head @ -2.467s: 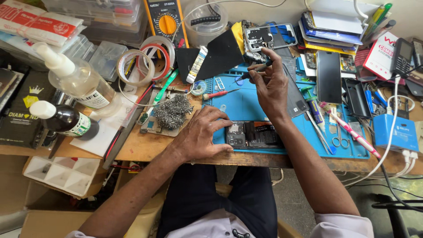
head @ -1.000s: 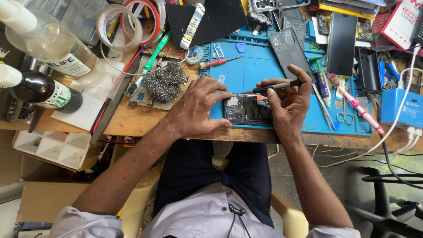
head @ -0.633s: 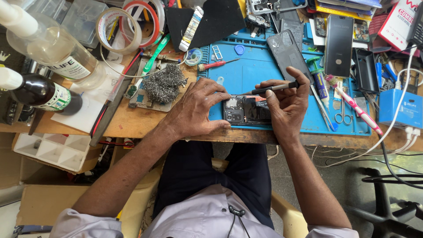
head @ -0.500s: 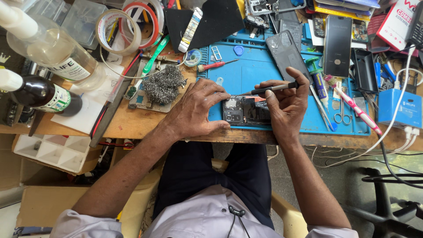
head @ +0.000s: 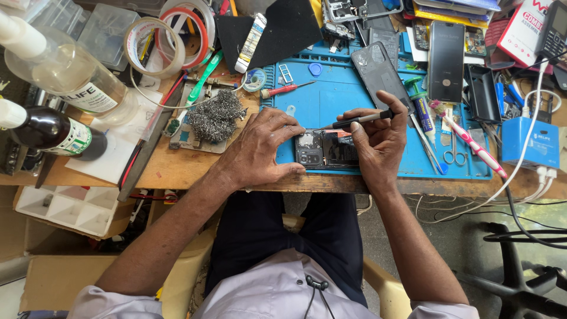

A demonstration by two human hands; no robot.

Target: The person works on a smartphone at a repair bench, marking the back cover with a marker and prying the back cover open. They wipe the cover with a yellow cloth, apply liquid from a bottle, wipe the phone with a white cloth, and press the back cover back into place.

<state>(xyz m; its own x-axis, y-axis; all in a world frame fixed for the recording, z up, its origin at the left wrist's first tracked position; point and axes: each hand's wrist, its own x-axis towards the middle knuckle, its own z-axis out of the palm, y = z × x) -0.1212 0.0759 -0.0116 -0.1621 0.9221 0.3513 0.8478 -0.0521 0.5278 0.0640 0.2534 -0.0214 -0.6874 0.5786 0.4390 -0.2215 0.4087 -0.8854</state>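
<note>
We have one view only, from a camera worn on the head, looking almost straight down. It faces the near edge of the worktop, which runs across the middle of the picture, with the far side toward the top. Both forearms come up from the bottom edge, and the lap and shirt fill the lower middle, so we sit close over the work. The blue mat lies just above centre. At the right the floor and a chair base show below the worktop's edge. No second view shares this scene.
</note>
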